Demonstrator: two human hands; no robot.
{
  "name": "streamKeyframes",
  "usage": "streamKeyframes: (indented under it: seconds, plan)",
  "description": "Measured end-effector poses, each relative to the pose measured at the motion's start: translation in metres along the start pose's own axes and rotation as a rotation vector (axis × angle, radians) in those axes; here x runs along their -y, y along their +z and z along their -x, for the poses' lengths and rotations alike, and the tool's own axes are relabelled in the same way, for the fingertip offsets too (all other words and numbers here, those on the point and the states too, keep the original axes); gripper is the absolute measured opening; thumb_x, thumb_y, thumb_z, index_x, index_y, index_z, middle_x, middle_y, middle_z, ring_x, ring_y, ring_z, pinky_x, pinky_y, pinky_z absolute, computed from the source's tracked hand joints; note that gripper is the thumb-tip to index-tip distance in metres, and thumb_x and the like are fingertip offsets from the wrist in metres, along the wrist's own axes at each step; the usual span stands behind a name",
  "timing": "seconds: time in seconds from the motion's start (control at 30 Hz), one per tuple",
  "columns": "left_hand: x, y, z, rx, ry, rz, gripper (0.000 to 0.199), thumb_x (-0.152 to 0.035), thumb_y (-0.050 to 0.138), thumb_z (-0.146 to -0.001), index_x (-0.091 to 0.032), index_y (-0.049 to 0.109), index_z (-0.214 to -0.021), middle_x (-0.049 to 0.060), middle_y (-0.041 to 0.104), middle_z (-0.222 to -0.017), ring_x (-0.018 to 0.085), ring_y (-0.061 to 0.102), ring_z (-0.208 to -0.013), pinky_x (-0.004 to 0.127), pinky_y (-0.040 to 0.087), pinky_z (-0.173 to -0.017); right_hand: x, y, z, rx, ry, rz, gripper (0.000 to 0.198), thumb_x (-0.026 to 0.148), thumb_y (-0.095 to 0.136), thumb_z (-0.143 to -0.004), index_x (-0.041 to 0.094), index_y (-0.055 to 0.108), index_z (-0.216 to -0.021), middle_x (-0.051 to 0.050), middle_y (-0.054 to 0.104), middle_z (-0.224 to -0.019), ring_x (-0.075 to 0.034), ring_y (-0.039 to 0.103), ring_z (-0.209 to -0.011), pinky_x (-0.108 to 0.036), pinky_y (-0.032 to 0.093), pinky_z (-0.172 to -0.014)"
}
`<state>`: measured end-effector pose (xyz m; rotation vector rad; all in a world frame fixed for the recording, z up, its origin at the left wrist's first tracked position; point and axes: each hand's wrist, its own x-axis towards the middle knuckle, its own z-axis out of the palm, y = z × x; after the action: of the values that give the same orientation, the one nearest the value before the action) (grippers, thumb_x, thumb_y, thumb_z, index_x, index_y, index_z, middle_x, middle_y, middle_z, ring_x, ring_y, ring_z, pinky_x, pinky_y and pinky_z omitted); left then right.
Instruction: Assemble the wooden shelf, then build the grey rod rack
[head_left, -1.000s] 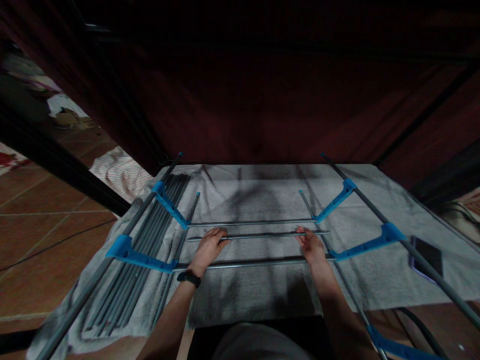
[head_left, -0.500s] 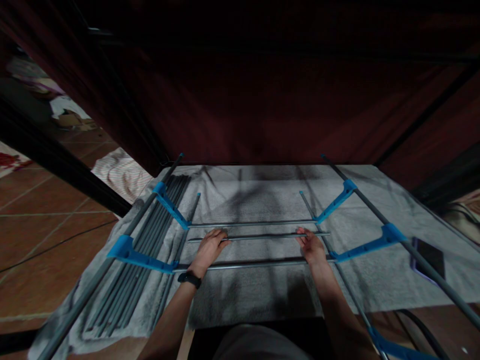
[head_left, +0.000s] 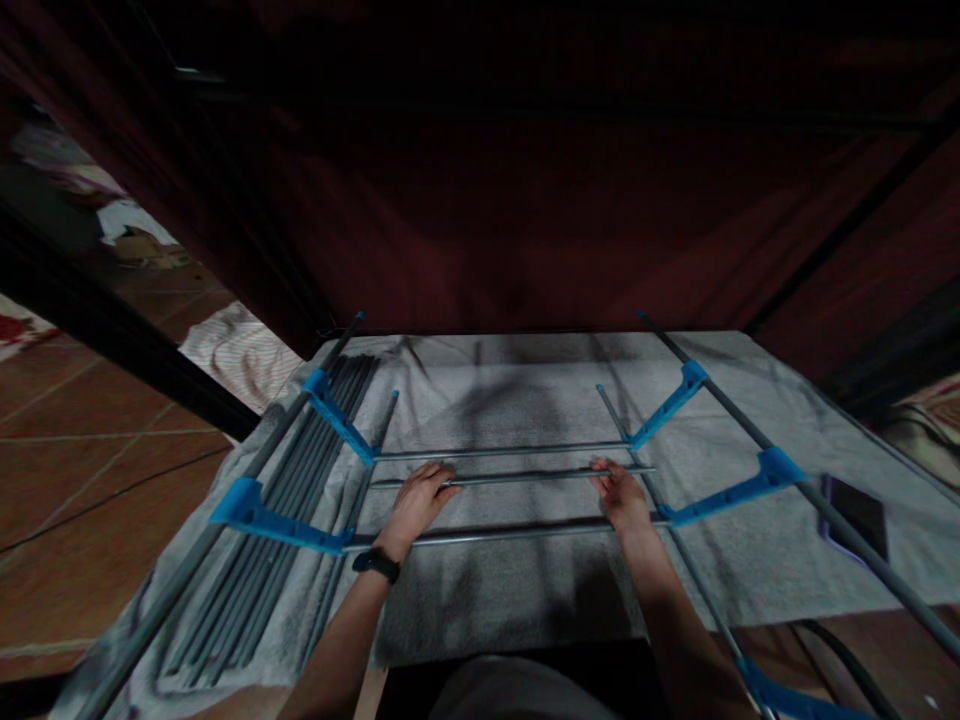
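A loose grey metal tube [head_left: 525, 478] lies crosswise between two fixed crossbars of a frame made of grey tubes and blue plastic brackets. My left hand [head_left: 420, 497], with a dark band on its wrist, grips the tube near its left end. Close to the other end, the fingers of my right hand [head_left: 619, 490] pinch it. Beyond the tube runs the far crossbar [head_left: 502, 453]; the near crossbar [head_left: 517, 535] passes just below my hands. Blue brackets [head_left: 285, 520] join the crossbars to the long side tubes on the left, and matching brackets [head_left: 739, 490] do so on the right.
Several spare grey tubes [head_left: 262, 560] lie bundled at the left on a grey cloth [head_left: 510, 610]. A phone [head_left: 855, 520] rests at the right, partly behind a side tube. Dark red curtain [head_left: 510, 230] hangs behind. Tiled floor [head_left: 112, 480] shows at left.
Both hands keep their hold on the loose tube, which has barely moved. The view has shifted very slightly.
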<state>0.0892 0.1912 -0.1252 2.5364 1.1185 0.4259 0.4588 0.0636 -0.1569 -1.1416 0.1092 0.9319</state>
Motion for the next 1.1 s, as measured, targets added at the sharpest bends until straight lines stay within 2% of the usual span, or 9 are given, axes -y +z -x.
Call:
streamKeyframes:
  seconds: [0.43,0.7,0.83,0.97,1.03,1.1]
  plan:
    - [0.005,0.002,0.000,-0.025,-0.011,-0.037,0.011,-0.028,0.060,-0.092,-0.020,0.066,-0.095,0.007,0.071,-0.098,0.023,0.065,-0.096,0.037,0.050,-0.090,-0.005,0.003,-0.004,-0.037,-0.002,0.001,0.007,0.016,0.061,-0.072,0.022,0.063,-0.074,0.004,0.070,-0.065,-0.013,0.066,-0.063,-0.027,0.057,-0.070]
    - [0.011,0.001,0.001,-0.042,-0.045,-0.074,0.020,-0.022,0.052,-0.092,-0.022,0.069,-0.101,0.008,0.072,-0.106,0.025,0.064,-0.104,0.040,0.046,-0.095,0.005,0.001,-0.002,0.009,0.059,-0.069,0.014,0.009,0.059,-0.071,0.023,0.058,-0.072,0.003,0.068,-0.065,-0.014,0.067,-0.061,-0.030,0.059,-0.069]
    - [0.013,-0.009,0.007,-0.133,-0.152,-0.203,0.026,-0.018,0.048,-0.090,-0.021,0.071,-0.103,0.009,0.072,-0.105,0.027,0.062,-0.105,0.043,0.042,-0.099,0.020,-0.005,0.003,0.036,0.078,-0.089,0.018,0.005,0.059,-0.072,0.023,0.056,-0.072,0.002,0.068,-0.066,-0.016,0.068,-0.061,-0.032,0.061,-0.067]
    - [0.015,-0.023,0.019,-0.313,-0.285,-0.333,0.028,-0.021,0.046,-0.092,-0.020,0.070,-0.107,0.012,0.069,-0.114,0.031,0.056,-0.114,0.052,0.035,-0.107,0.034,-0.009,0.011,0.064,0.119,-0.157,0.018,0.004,0.058,-0.074,0.022,0.059,-0.075,0.001,0.069,-0.067,-0.016,0.069,-0.063,-0.032,0.061,-0.066]
    - [0.017,-0.029,0.025,-0.406,-0.364,-0.339,0.030,-0.024,0.045,-0.092,-0.019,0.070,-0.109,0.014,0.065,-0.120,0.034,0.053,-0.118,0.059,0.032,-0.108,0.039,-0.009,0.014,0.092,0.114,-0.209,0.019,0.004,0.056,-0.074,0.022,0.062,-0.078,0.000,0.070,-0.070,-0.016,0.070,-0.066,-0.031,0.061,-0.067]
    - [0.021,-0.033,0.029,-0.501,-0.435,-0.241,0.031,-0.027,0.046,-0.091,-0.018,0.069,-0.109,0.016,0.060,-0.126,0.035,0.052,-0.120,0.060,0.037,-0.106,0.041,-0.009,0.017,0.121,0.097,-0.240,0.019,0.005,0.056,-0.075,0.021,0.064,-0.080,-0.001,0.072,-0.074,-0.016,0.071,-0.069,-0.030,0.061,-0.068]
